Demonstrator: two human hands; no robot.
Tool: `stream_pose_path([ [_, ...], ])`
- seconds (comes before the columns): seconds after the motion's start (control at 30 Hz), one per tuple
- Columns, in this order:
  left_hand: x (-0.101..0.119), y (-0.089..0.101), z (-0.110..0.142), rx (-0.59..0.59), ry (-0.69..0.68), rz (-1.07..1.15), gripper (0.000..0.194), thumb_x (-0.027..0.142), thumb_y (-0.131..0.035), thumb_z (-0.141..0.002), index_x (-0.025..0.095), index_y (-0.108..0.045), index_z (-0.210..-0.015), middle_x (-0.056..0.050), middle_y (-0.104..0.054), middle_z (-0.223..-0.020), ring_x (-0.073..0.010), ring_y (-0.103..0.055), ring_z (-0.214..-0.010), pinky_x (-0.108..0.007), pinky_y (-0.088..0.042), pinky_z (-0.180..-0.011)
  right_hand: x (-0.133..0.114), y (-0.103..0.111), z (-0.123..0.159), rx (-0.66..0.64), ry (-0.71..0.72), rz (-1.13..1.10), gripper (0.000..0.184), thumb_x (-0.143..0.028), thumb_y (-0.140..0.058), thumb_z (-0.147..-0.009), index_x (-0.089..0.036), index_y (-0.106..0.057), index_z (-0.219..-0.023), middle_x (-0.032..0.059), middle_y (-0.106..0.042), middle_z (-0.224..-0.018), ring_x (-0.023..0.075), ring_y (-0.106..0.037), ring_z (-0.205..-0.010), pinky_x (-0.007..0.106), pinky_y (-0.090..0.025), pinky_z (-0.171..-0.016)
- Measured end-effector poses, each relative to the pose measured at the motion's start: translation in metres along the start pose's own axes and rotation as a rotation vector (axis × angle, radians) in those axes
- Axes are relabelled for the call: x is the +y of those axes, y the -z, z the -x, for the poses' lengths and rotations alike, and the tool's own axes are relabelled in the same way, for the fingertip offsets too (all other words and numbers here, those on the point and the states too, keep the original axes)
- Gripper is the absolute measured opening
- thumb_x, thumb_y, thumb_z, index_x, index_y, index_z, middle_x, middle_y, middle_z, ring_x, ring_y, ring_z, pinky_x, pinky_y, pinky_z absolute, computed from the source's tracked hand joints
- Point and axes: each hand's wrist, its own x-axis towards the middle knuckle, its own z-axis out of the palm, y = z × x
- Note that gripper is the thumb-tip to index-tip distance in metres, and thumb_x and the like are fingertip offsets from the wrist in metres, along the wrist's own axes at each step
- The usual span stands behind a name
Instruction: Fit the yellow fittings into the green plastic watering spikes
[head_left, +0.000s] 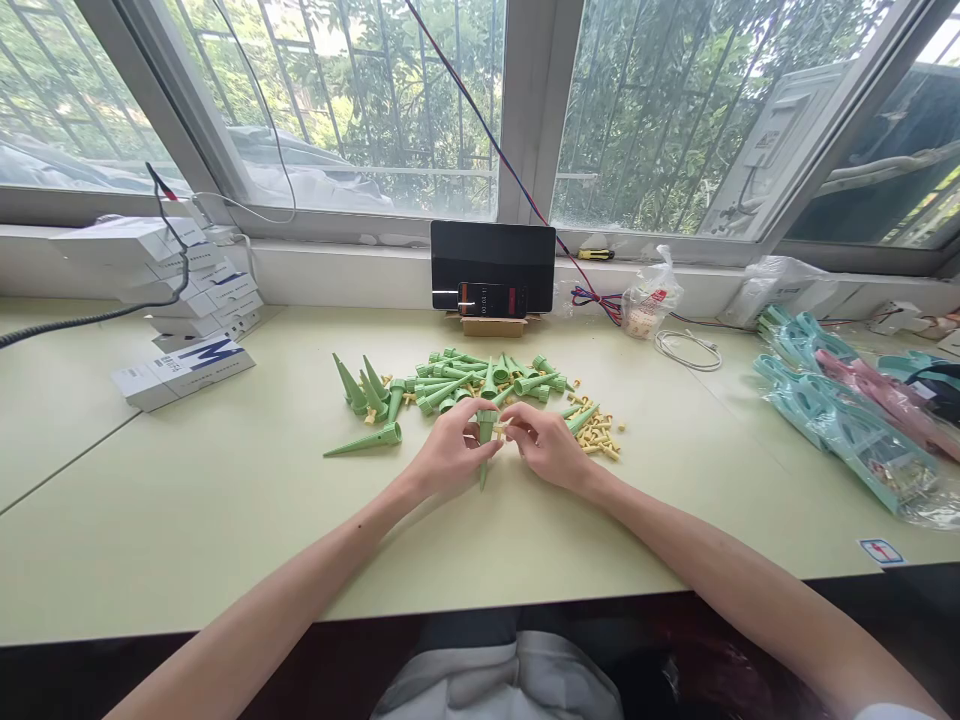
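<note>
My left hand [452, 447] grips a green plastic watering spike [486, 428] by its wide collar, with the pointed end down. At the side of that collar, my right hand [546, 443] pinches a small pale-yellow valve [499, 431]; whether it is seated in the spike I cannot tell. Behind both hands lies a heap of green spikes [450, 380]. Beside my right hand is a pile of small yellow valves [598, 438]. To the left, several spikes [366, 388] stand or lean with yellow pieces at their bases, and one spike [367, 440] lies flat.
A phone [491, 300] leans on a dark tablet [493, 250] at the back. White boxes [187, 372] are stacked at left. Bagged teal and pink items [847, 400] lie at right, near a coiled white cable [688, 350]. A yellow cutter [596, 254] rests on the sill.
</note>
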Motion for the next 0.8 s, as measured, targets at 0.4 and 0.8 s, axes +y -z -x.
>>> stream_pose_path([
  [0.4, -0.0041, -0.0017, -0.0009, 0.010, -0.030, 0.005, 0.036, 0.032, -0.066, -0.081, 0.021, -0.057, -0.113, 0.000, -0.056, -0.090, -0.0089, -0.050, -0.063, -0.023, -0.049, -0.055, -0.0070, 0.0008, -0.0005, -0.005, -0.107, -0.129, 0.012, -0.023, -0.049, -0.093, -0.020, -0.060, -0.098, -0.0006, -0.064, -0.070, 0.0127, -0.056, -0.057, 0.026, -0.046, -0.061],
  [0.8, -0.0047, -0.0019, -0.0006, 0.005, -0.038, -0.001, 0.034, 0.032, -0.065, -0.080, 0.022, -0.057, -0.112, -0.003, -0.059, -0.107, -0.0072, -0.051, -0.063, -0.023, -0.052, -0.055, -0.0063, -0.0013, -0.0009, -0.040, -0.226, -0.314, 0.012, -0.030, -0.052, -0.093, -0.021, -0.058, -0.095, -0.0019, -0.062, -0.066, 0.0095, -0.048, -0.045, 0.023, -0.042, -0.048],
])
